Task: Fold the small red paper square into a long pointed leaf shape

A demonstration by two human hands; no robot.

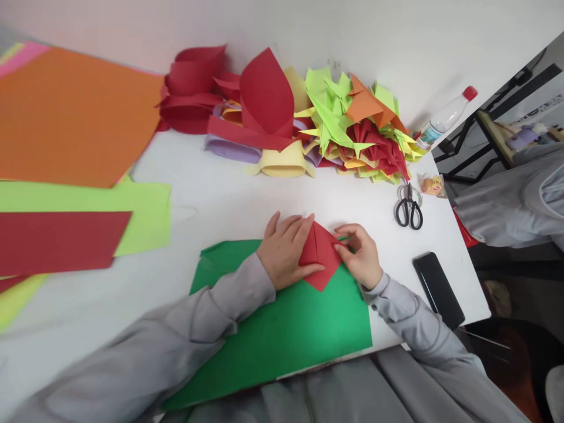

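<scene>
A folded piece of red paper lies on a large green sheet in front of me. A crease runs down the red paper, and its lower corner points toward me. My left hand lies flat over its left side, fingers stretched and thumb along the lower part. With thumb and fingertips, my right hand pinches the right corner of the red paper. That corner is partly hidden by the fingers.
Folded red paper shapes and a heap of green, orange and red folded pieces line the wall. Large orange sheets lie left. Scissors, a black phone and a bottle stand or lie right. Another person's grey sleeve shows beyond.
</scene>
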